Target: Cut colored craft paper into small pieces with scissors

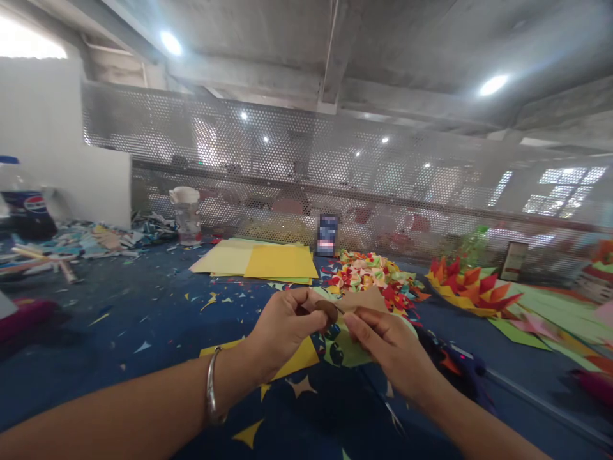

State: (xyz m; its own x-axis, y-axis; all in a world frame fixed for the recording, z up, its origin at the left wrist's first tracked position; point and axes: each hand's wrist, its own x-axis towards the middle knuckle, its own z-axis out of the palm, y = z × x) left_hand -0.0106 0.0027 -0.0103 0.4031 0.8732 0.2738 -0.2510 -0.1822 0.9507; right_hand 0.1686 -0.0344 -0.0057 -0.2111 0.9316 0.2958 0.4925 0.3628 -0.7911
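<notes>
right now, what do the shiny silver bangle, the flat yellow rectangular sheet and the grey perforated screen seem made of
Shiny silver bangle: probably polished metal, given its bright highlights. Flat yellow rectangular sheet: matte paper or thin card, with crisp straight edges. Grey perforated screen: likely dull metal, with regular holes; plastic possible.

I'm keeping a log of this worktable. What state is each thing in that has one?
Left hand: closed on a brown piece
Right hand: fingertips together, hold unclear
Phone: upright, screen lit
Cola bottle: capped, dark liquid inside
Clear container: standing upright
Paper stack: lying flat
Folded red-orange paper: points raised
Ceiling lights: on
</notes>
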